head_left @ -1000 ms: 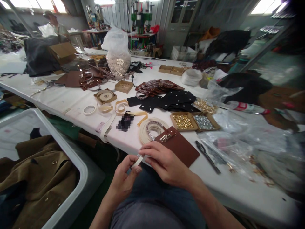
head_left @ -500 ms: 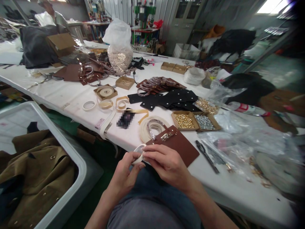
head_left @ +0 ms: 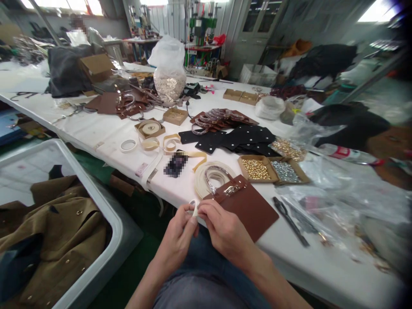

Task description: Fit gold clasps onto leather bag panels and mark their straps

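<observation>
White tape [head_left: 195,210] held up at near edge of white table [head_left: 106,136], apparently for easy two-handed reach. Brown panel [head_left: 252,208] lies just beyond, right; farther right, trays [head_left: 261,180] seemingly keep gold studs [head_left: 256,169], silver studs [head_left: 285,171] apart. Left hand [head_left: 178,233] pinches tape; right hand [head_left: 227,229], fingertips bunched, meets its right side, whether gripping cannot tell.

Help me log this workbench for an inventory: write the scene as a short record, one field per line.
Left hand: holds a small white item, perhaps a tape roll
Right hand: at the same item; whether it grips is unclear
Nearest on table: brown panel, its wrapped handle lying over a cream coil
Small parts: gold pieces and silver pieces, boxed side by side
Tool: dark, pliers-like tool, right of the panel
Left side: pale bin holding brown fabric
</observation>
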{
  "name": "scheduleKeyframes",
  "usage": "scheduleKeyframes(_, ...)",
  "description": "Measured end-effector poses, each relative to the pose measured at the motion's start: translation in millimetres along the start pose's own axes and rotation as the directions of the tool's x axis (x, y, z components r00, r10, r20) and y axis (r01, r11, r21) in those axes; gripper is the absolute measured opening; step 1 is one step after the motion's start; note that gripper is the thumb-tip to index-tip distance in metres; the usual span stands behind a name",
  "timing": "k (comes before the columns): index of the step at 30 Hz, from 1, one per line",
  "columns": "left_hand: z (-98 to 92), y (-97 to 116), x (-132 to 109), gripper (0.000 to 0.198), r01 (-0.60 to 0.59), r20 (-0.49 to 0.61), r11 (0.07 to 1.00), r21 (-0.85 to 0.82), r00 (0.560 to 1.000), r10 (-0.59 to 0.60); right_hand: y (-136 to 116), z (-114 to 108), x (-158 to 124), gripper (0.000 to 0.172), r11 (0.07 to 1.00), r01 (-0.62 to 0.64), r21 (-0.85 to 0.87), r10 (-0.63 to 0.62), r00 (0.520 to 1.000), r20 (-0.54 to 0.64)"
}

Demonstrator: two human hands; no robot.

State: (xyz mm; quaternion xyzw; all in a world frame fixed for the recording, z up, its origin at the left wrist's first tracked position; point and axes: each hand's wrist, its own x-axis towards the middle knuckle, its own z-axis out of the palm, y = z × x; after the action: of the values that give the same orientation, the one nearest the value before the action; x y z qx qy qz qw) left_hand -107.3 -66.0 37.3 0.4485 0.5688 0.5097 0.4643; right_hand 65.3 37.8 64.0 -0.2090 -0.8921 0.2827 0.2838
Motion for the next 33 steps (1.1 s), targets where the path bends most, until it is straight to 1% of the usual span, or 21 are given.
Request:
scheduleKeyframes(2,0.5,-3,0,0.037,0.01,-0.043,1.0,0.016,0.999,-0.009,3,4,-2,0.02,1.0,0.005,0.003,-0.005,1.0,0.008)
scheduleKeyframes(4,1.1,-8,0,0.043,0.016,-0.093,0.999,0.034,0.996,-0.013,6,8,-4,0.02,1.0,-0.004,-0.003,0.004,1.0,0.03)
scheduleKeyframes(7,2.8,-14,-1,0.056,0.028,-0.114,0.999,0.039,0.993,-0.024,10,11,-5,0.019,0.999,-0.037,-0.019,0.038,0.997,0.065)
scheduleKeyframes(8,3.4,-16,-1,0.055,0.03,-0.109,0.999,0.041,0.994,-0.026,11,11,-5,0.019,0.998,-0.055,-0.018,0.056,0.996,0.075)
scheduleKeyframes(12,2.7,-17,2,0.039,0.031,-0.106,0.997,0.077,0.994,-0.023,15,9,-3,0.016,0.989,-0.148,0.02,0.145,0.983,0.109)
scheduleKeyframes(14,0.6,-15,4,0.034,0.03,-0.104,0.995,0.097,0.994,-0.02,17,7,0,0.014,0.983,-0.181,0.022,0.177,0.976,0.129)
scheduleKeyframes(18,-3.3,-15,8,0.031,0.028,-0.118,0.994,0.108,0.993,-0.015,22,4,5,0.012,0.97,-0.232,0.069,0.214,0.955,0.206)
scheduleKeyframes(20,-3.5,-17,8,0.03,0.035,-0.119,0.996,0.084,0.993,-0.025,24,4,6,0.012,0.965,-0.248,0.087,0.225,0.951,0.214)
scheduleKeyframes(23,-2.7,-21,9,0.027,0.037,-0.117,0.998,0.045,0.993,-0.031,24,3,8,0.012,0.965,-0.253,0.067,0.235,0.95,0.204)
scheduleKeyframes(25,-2.9,-23,10,0.025,0.025,-0.115,0.999,0.048,0.993,-0.02,24,1,9,0.011,0.969,-0.246,0.034,0.235,0.952,0.195)
scheduleKeyframes(30,-8.6,-24,11,0.022,0.018,-0.084,0.995,0.102,0.996,-0.009,22,0,8,0.01,0.977,-0.21,-0.043,0.215,0.959,0.184)
scheduleKeyframes(33,-12.0,-22,13,0.02,-0.01,-0.111,0.989,0.151,0.993,0.027,22,4,6,0.012,0.983,-0.167,-0.071,0.177,0.97,0.166)
